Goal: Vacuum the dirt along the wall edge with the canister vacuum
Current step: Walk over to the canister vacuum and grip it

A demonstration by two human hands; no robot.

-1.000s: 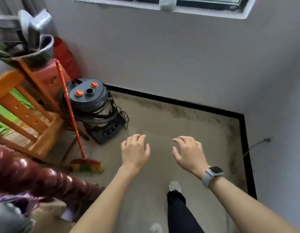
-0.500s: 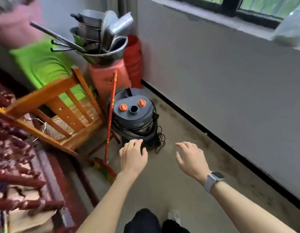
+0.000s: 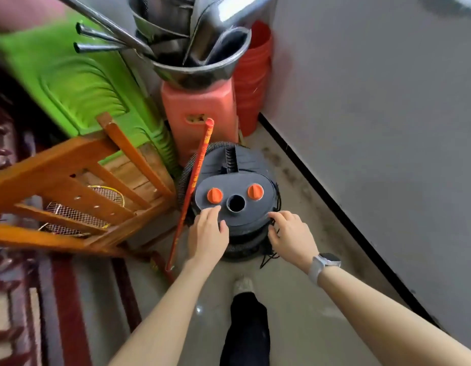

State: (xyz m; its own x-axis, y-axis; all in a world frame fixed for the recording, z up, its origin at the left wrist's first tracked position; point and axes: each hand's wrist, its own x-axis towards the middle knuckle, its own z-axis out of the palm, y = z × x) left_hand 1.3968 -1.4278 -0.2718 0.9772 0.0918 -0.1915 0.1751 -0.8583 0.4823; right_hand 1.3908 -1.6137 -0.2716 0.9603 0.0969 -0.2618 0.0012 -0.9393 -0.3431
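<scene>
The grey canister vacuum (image 3: 237,186) stands on the floor by the wall, its lid showing two orange knobs and a round hole. A ribbed hose (image 3: 185,170) and a black cord wrap its body. My left hand (image 3: 208,233) reaches its near left rim with fingers relaxed, the fingertips at the lid. My right hand (image 3: 291,237), a watch on the wrist, touches the near right side by the cord with fingers loosely bent. Dark dirt (image 3: 289,175) streaks the floor along the black skirting of the wall.
A red broom handle (image 3: 192,191) leans against the vacuum's left side. A wooden chair frame (image 3: 78,180) lies at the left, with a green plastic piece (image 3: 78,83) behind it. A pink stool (image 3: 200,114) carries steel pots (image 3: 197,48). Orange buckets (image 3: 252,75) stand in the corner.
I have stepped closer to the vacuum. Both hands moved forward from mid-air and now reach its near rim, left and right.
</scene>
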